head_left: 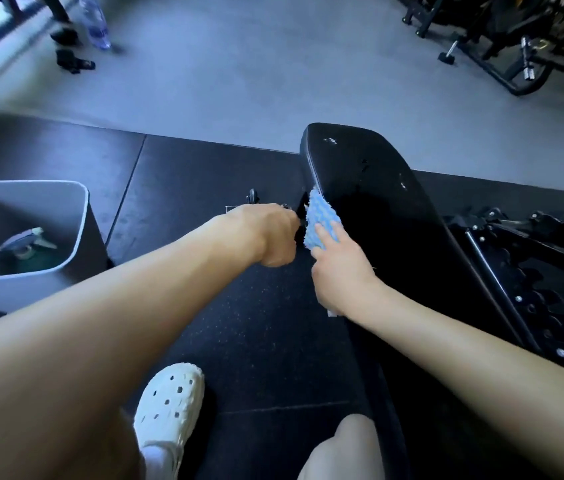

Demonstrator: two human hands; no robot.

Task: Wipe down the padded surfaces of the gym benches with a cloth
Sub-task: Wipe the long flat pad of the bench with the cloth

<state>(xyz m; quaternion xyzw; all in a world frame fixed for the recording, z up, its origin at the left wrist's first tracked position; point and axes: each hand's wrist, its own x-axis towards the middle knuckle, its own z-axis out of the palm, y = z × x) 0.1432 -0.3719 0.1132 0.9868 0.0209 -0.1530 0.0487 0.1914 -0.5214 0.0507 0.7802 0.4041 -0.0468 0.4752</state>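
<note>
Blue cloth (320, 220) half beneath right hand (341, 275), fingers of left hand (270, 235) unseen.

Gym: padded bench (377, 209), rubber mats (204, 168), likely weight racks (516, 46)

1. One wide-angle view, worn on the person's head, looks forward and steeply down onto the black padded gym bench (377, 209).
2. It sits close: the left forearm (135, 289) and right forearm (464, 341) fill the lower frame either side of the bench's near end.
3. Beyond the bench's far end, the grey floor (239, 64) recedes toward the top edge.
</note>
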